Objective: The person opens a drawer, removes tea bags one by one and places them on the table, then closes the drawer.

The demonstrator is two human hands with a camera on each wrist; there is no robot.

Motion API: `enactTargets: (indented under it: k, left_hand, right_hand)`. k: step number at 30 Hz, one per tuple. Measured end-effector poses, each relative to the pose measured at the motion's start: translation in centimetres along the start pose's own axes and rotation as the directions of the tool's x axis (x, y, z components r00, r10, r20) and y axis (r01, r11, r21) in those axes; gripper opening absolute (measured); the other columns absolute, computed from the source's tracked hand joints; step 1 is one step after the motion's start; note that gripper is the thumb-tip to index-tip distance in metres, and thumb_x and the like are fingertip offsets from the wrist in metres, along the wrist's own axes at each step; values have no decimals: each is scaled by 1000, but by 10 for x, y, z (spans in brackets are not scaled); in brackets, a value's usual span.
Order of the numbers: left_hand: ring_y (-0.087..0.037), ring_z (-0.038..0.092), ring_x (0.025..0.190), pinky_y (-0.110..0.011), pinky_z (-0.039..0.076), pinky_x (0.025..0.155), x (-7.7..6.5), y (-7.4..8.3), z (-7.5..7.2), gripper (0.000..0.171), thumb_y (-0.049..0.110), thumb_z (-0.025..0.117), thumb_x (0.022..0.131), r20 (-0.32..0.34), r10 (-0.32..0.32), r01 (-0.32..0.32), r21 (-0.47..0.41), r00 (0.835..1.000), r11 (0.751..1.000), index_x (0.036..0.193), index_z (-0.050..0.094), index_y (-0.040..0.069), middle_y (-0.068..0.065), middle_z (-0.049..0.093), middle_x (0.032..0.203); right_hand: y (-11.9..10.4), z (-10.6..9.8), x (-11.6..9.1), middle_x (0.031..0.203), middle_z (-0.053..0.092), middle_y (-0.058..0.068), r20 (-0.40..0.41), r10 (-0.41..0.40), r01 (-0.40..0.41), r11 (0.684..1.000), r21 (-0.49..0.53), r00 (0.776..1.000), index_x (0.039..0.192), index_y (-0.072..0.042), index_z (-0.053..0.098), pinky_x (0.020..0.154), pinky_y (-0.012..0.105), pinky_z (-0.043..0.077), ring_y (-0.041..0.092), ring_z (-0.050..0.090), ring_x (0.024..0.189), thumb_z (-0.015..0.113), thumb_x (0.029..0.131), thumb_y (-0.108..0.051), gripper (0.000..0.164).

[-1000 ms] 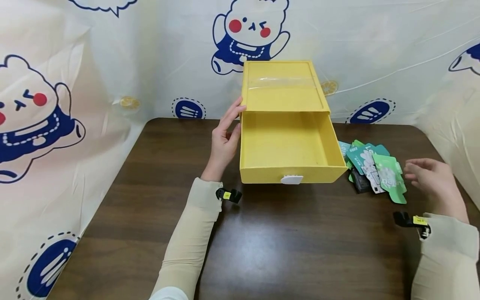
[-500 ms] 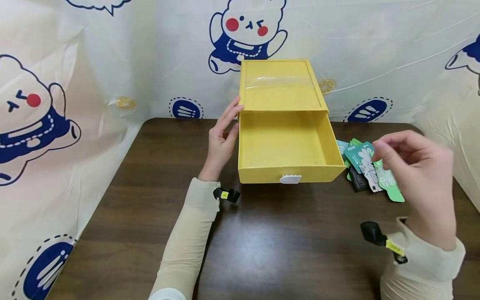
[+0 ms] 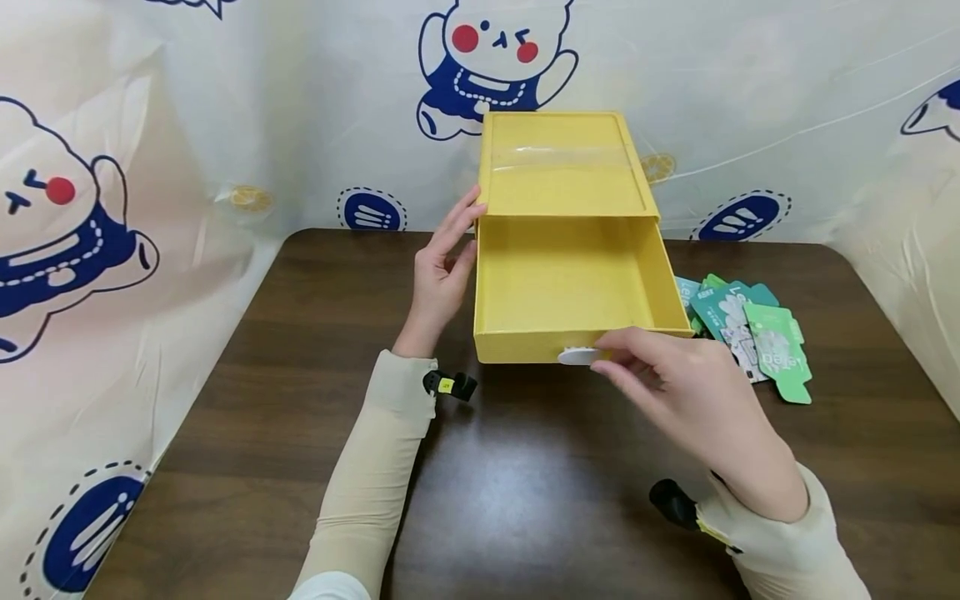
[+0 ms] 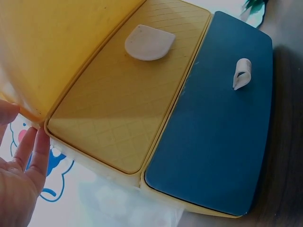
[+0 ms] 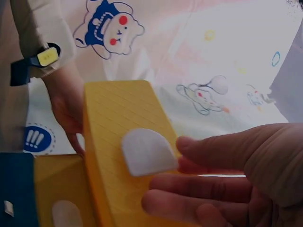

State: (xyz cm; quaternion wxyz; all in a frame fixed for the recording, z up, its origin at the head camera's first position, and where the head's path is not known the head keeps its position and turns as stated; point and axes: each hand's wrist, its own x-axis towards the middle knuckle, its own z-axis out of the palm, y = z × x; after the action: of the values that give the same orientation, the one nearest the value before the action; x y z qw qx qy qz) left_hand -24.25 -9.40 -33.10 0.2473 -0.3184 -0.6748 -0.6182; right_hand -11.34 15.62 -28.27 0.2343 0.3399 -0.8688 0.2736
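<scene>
A yellow drawer cabinet (image 3: 566, 179) stands on the table with its top drawer (image 3: 517, 347) pulled out; the inside looks bare. My left hand (image 3: 440, 279) rests against the cabinet's left side, fingers extended and thumb apart. At the drawer front, my right hand (image 3: 686, 392) pinches the right end of the white drawer handle (image 3: 577, 357) between thumb and fingers. The right wrist view shows the thumb tip (image 5: 184, 144) at the rounded handle's edge. Lower down, the left wrist view shows a second yellow drawer (image 4: 118, 104) and a blue drawer (image 4: 213, 123), each with a pale tab.
To the right of the cabinet lies a pile of flat green and teal printed packets (image 3: 776, 342), partly overlapped by the right hand. A brown wooden table (image 3: 525, 500) carries everything. Behind and at both sides hangs a pale curtain (image 3: 300, 100) with cartoon prints.
My right hand has moved left from beside the packets, through the air, to the drawer handle. The left hand stays against the cabinet, and the drawer remains pulled out.
</scene>
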Motion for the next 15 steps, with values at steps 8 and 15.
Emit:
enactTargets:
  k: [8,15]
  left_hand:
    - [-22,35,126,-22,51,74,1,3,0,35,-12,48,88,0,-2,2,13,1000,1000,123,50,-8,-21,39,139]
    - [-21,33,127,-39,44,93,0,3,1,35,-13,46,89,2,-15,15,12,1000,1000,123,50,-8,-20,39,139]
  right_hand:
    - [4,8,8,75,66,-7,-18,-14,13,998,-63,1000,85,-16,64,43,28,43,2,48,54,72,76,-12,13]
    - [18,15,24,71,65,-2,-27,28,-29,997,-68,999,86,-12,63,43,28,39,8,45,51,71,79,-11,11]
